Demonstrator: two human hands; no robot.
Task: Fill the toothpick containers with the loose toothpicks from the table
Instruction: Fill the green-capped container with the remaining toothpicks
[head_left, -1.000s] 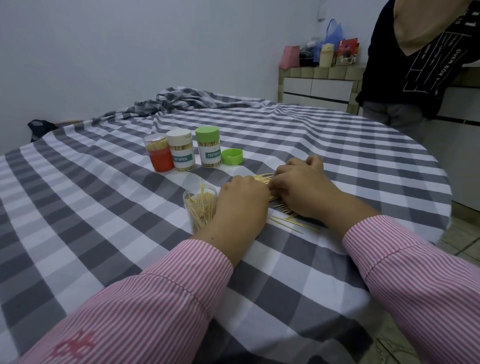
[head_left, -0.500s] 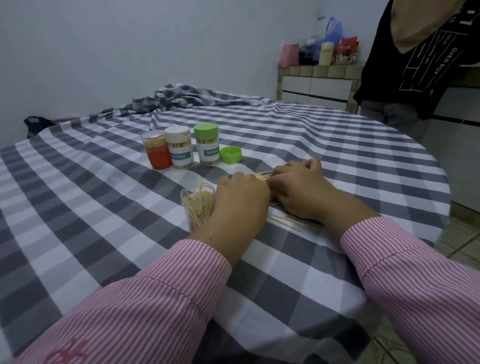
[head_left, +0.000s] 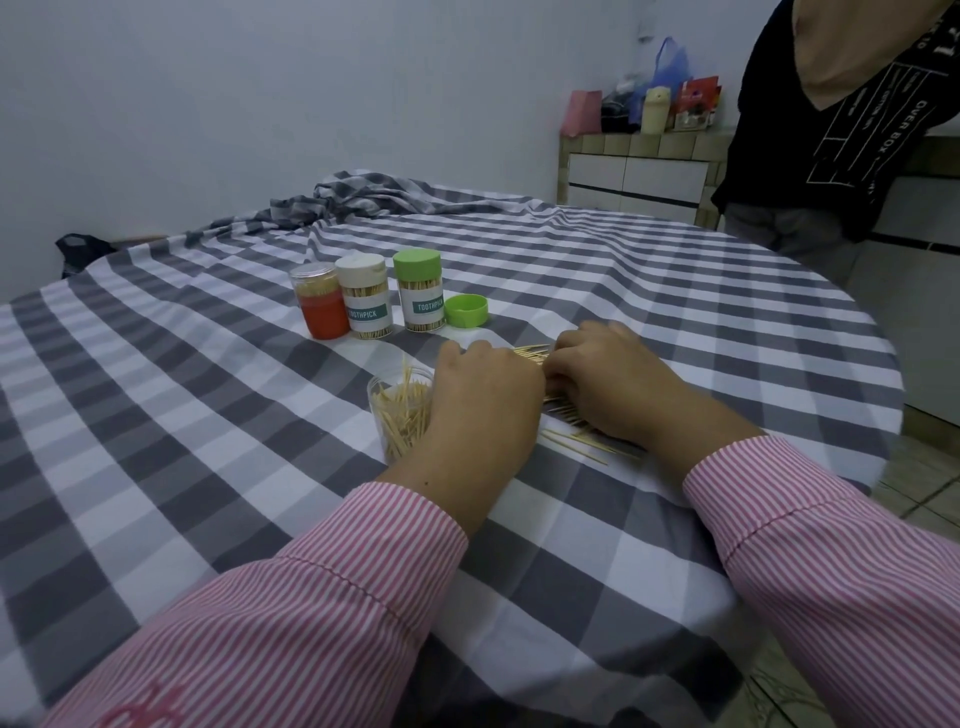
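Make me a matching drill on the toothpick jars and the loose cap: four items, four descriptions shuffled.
Items:
1. open clear jar
2. loose green cap
3. red-bottomed jar
4. white-lidded jar

Descriptions:
A. middle of the row of three
B. right of the green-lidded jar
C. lidless, beside the left hand
D. left end of the row

Pairs: 1-C, 2-B, 3-D, 4-A

Two long sleeves, left sleeve (head_left: 291, 613) and right sleeve (head_left: 841, 561), in thin pink-and-white stripes. Buttoned-style cuffs with a stitched seam set just behind each edge, ending at the wrists above the bare left hand (head_left: 483, 400) and right hand (head_left: 613, 384). A red embroidered mark low on the left sleeve, partly cut off by the frame edge.
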